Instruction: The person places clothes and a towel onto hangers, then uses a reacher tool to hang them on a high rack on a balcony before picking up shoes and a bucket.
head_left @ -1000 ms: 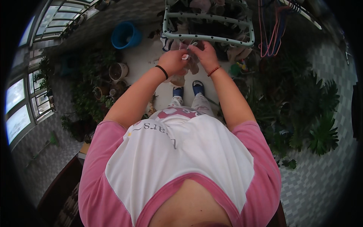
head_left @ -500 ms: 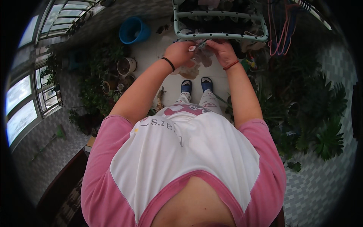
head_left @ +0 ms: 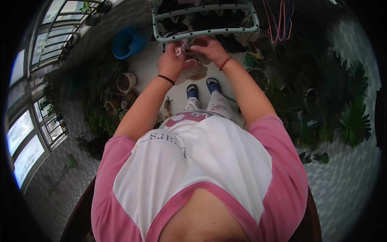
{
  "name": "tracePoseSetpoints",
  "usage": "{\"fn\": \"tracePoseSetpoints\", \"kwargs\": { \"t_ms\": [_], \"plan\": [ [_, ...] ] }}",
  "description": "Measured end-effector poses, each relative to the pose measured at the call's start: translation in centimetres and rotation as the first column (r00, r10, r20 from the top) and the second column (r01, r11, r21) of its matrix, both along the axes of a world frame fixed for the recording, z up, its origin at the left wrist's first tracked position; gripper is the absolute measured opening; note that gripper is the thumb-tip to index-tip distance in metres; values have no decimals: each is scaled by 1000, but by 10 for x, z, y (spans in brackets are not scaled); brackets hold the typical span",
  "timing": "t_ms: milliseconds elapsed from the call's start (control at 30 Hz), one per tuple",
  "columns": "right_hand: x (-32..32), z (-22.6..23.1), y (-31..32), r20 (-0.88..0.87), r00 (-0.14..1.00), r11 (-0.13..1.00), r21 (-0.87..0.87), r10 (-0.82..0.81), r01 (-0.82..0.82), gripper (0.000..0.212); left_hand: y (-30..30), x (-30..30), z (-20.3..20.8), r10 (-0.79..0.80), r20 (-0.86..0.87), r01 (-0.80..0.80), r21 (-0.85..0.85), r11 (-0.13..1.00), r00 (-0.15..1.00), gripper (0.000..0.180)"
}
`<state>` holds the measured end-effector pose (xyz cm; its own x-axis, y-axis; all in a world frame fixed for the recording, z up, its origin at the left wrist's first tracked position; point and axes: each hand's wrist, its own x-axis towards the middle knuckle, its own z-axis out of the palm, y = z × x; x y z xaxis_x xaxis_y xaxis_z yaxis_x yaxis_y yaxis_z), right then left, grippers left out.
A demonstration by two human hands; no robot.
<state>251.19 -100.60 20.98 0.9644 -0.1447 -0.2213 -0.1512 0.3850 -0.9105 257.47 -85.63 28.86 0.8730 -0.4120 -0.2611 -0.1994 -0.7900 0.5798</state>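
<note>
A pale green clip-type drying rack [head_left: 205, 33] hangs at the top of the view, with dark and light small garments hanging under it. Both hands are raised to its near edge. My left hand [head_left: 171, 64], a black band on its wrist, is closed on a small pale cloth piece [head_left: 179, 51], perhaps a sock. My right hand [head_left: 211, 51], wearing a red beaded bracelet, has its thumb and fingers drawn together at a clip just below the rack's bar. Its fingertips are partly hidden, so what they grip is unclear. Pale, thin garments [head_left: 196, 73] dangle below and between the hands.
A blue bucket [head_left: 125, 43] stands on the floor to the left, near several potted plants [head_left: 126, 82]. Pink and blue clothes hangers [head_left: 278, 22] hang right of the rack. Dense green plants [head_left: 350, 121] fill the right side. Barred windows [head_left: 26, 133] line the left.
In the view, the rack and both hands have shifted left, along with the surroundings. My hands stay close together under the rack's near bar; the right has moved slightly nearer the left.
</note>
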Motion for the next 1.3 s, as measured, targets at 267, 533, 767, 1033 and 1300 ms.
{"fn": "tracePoseSetpoints", "kwargs": {
  "t_ms": [267,533,767,1033,1300],
  "plan": [
    [-68,10,48,126,990,838,-546,67,13,33,38,-34,0,-220,-179,208,-83,975,959,31],
    [-102,27,27,-58,936,913,250,348,-323,20,22,-35,27,-195,-668,-168,-439,883,718,33],
    [-101,66,17,-229,962,969,226,150,-98,28,23,-35,24,-273,-630,-191,-568,801,727,33],
    [-119,85,-1,-84,989,987,-113,-122,112,27,30,-40,24,-145,-588,-206,-488,848,795,31],
    [-133,78,-38,-219,974,874,-482,-53,-61,19,32,-36,30,-280,-525,35,-427,903,804,30]
  ]
}}
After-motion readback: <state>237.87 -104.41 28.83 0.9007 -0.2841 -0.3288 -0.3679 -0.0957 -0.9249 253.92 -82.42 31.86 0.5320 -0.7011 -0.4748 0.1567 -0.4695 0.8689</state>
